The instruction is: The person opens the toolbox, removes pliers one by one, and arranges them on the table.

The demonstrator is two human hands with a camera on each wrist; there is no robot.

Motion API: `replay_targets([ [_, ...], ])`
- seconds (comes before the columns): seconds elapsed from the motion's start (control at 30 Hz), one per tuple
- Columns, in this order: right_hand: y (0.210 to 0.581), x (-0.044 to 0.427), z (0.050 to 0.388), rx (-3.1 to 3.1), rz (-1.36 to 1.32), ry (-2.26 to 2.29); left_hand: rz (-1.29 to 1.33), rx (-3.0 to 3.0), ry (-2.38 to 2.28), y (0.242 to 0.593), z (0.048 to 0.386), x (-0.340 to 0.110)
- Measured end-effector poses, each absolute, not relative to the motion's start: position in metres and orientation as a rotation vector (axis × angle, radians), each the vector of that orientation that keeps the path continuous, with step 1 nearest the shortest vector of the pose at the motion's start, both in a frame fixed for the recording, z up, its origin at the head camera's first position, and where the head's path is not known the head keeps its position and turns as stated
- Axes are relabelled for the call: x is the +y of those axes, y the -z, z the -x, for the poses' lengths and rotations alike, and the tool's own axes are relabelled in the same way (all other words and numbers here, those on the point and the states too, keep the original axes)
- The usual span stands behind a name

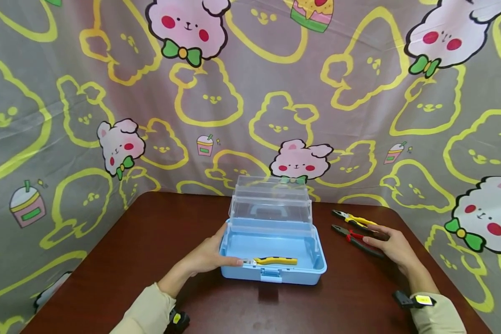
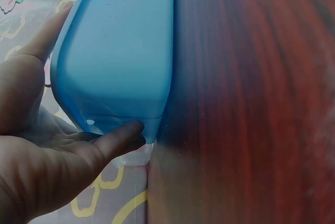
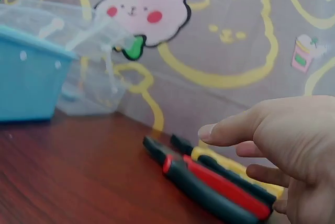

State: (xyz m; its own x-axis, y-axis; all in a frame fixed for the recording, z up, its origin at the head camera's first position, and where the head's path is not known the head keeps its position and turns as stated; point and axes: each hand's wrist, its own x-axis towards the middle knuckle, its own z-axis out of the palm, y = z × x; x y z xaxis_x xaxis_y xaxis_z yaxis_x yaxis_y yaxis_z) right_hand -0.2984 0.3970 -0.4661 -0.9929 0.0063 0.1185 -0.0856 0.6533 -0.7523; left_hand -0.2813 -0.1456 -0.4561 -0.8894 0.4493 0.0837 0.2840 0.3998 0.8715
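Observation:
A light blue toolbox (image 1: 271, 276) with a clear lid (image 1: 271, 204) raised at its back stands on the table. My left hand (image 1: 206, 255) grips its left end, thumb along the front rim and the other fingers at the side wall; in the left wrist view, fingertips (image 2: 131, 130) touch the blue wall. Yellow-handled pliers (image 1: 275, 260) lie along the toolbox's front edge. My right hand (image 1: 394, 246) hovers with loosely bent fingers over two pliers at the right: red-and-black pliers (image 3: 209, 182) and yellow-and-black pliers (image 1: 355, 219) behind them. In the right wrist view, its thumb stands apart from both.
The dark brown table (image 1: 158, 232) reaches back to a hanging cloth (image 1: 217, 106) printed with cartoon animals. The cloth also runs along both sides. The clear lid leans back close to it.

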Motion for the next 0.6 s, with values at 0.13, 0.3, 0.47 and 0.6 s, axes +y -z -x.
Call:
replay_targets([
  [0.13,0.453,0.388,0.298,-2.724,-0.111,-1.309,-0.641,2.487,-1.499,0.457,0.281,-0.146],
  [0.3,0.441,0.379,0.296,-2.672,-0.167,-1.366,-0.643,2.491,-1.498,0.457,0.28,-0.146],
  [0.47,0.436,0.373,0.294,-2.66,-0.199,-1.347,-0.65,2.491,-1.493,0.454,0.28,-0.145],
  [0.6,0.432,0.366,0.292,-2.664,-0.23,-1.294,-0.659,2.487,-1.494,0.453,0.279,-0.144],
])
